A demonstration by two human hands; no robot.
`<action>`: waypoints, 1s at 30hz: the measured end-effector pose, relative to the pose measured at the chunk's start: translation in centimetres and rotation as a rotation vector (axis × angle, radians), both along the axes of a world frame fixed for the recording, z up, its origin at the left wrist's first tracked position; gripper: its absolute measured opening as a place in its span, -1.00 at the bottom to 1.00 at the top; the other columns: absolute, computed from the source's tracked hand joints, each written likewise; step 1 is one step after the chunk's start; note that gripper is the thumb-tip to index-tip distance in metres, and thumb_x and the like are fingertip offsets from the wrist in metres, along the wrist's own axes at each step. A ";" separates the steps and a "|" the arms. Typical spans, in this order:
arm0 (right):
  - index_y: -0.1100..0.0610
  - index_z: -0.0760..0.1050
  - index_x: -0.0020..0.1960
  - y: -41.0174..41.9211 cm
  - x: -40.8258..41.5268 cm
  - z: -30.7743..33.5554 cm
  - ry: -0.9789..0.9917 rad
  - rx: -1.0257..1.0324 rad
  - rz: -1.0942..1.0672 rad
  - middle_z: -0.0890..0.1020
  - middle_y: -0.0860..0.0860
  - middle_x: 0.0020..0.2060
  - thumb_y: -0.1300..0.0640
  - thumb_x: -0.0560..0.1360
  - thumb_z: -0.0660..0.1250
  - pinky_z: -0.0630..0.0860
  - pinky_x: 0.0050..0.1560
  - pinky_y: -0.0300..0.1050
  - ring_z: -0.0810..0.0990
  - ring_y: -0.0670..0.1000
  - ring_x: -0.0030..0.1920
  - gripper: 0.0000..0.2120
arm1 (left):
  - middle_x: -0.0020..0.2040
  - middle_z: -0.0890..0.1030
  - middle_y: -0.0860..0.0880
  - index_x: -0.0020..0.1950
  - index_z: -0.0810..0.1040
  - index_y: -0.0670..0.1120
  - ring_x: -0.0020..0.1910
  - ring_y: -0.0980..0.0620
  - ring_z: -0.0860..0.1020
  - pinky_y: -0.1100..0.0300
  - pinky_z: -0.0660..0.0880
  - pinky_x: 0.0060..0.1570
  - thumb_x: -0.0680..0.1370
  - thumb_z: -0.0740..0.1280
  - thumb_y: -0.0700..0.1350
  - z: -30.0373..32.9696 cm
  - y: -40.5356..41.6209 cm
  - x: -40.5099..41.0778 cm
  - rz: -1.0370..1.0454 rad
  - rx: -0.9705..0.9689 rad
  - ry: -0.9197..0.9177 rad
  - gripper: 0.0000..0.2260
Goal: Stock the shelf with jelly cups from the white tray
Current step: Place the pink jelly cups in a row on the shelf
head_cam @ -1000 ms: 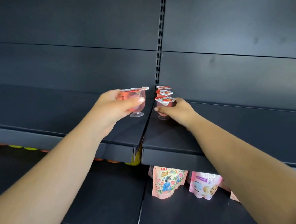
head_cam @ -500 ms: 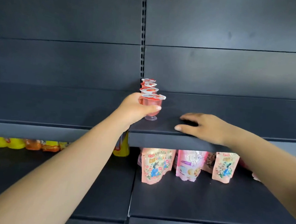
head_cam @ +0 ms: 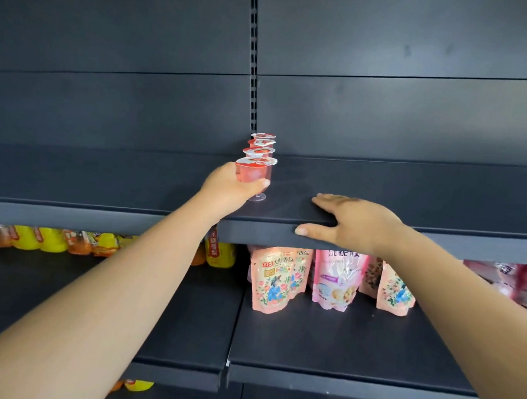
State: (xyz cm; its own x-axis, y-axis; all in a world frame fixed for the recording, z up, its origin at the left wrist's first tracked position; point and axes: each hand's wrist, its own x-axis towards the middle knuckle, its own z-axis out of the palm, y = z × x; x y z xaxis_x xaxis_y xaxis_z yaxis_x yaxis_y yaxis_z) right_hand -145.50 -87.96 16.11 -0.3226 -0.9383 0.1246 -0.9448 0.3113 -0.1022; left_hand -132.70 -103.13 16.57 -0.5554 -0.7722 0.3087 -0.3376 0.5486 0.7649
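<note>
A pink jelly cup (head_cam: 254, 174) with a foil lid and a clear foot stands at the front of a row on the dark shelf (head_cam: 416, 198). My left hand (head_cam: 228, 188) grips it from the left, thumb across its front. Three more jelly cups (head_cam: 261, 144) line up behind it toward the back panel. My right hand (head_cam: 347, 220) lies flat on the shelf's front edge to the right of the cups, fingers straight, thumb over the lip. The white tray is out of sight.
Below, pink snack pouches (head_cam: 275, 277) stand on the lower shelf (head_cam: 338, 341) under my right hand. Yellow and orange bottles (head_cam: 46, 238) run along the left. A slotted upright (head_cam: 253, 53) divides the back panel.
My left hand carried its jelly cup right and set it in front of the row. My right hand let go of the front cup and came back to the shelf edge.
</note>
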 end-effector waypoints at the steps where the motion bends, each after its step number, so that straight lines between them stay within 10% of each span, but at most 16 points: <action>1: 0.01 0.09 0.51 0.0 0.1 0.1 0.000 0.001 -0.010 0.13 -0.11 0.50 -0.35 0.46 0.07 0.16 0.40 -0.13 0.14 -0.07 0.48 -0.27 | -0.03 0.56 0.06 0.04 0.54 0.01 -0.02 0.06 0.51 0.22 0.38 -0.07 0.51 0.34 -0.02 0.1 0.2 0.0 0.011 -0.006 -0.003 -0.86; 15: 0.06 0.13 0.50 1.5 3.1 -0.5 -0.044 -0.072 -0.143 0.17 -0.02 0.50 -0.23 0.53 0.12 0.14 0.42 -0.09 0.16 0.02 0.48 -0.36 | 0.24 0.52 -0.07 0.30 0.40 -0.12 0.22 -0.08 0.47 0.15 0.39 0.06 0.50 0.33 0.08 0.1 2.4 2.0 0.071 -0.031 -0.163 -0.54; 22: 0.03 0.09 0.51 7.2 7.1 -5.4 -0.021 -0.217 -0.183 0.21 -0.01 0.48 -0.02 0.59 0.15 0.16 0.37 -0.17 0.18 0.01 0.46 -0.47 | 0.34 0.37 -0.10 0.33 0.41 -0.17 0.34 -0.04 0.33 0.29 0.19 0.24 0.54 0.27 -0.12 -4.5 9.6 7.9 0.024 -0.355 0.012 -0.64; 30: 0.07 0.21 0.46 17.3 8.3 -15.2 -0.109 -0.028 -0.322 0.34 0.03 0.41 -0.05 0.58 0.16 0.28 0.30 -0.07 0.28 0.06 0.40 -0.51 | 0.23 0.51 -0.06 0.30 0.44 -0.13 0.22 -0.05 0.40 0.18 0.29 0.11 0.58 0.20 -0.06 -13.7 19.0 10.7 -0.155 -0.349 -0.306 -0.68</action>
State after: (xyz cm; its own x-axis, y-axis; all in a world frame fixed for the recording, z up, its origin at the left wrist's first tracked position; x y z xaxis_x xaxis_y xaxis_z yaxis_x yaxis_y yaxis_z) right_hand -137.21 -70.68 0.92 -0.6145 -0.7829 0.0976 -0.7817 0.5873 -0.2099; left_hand -122.05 -84.18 2.82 -0.7614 -0.5524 0.3393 -0.4121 0.8165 0.4045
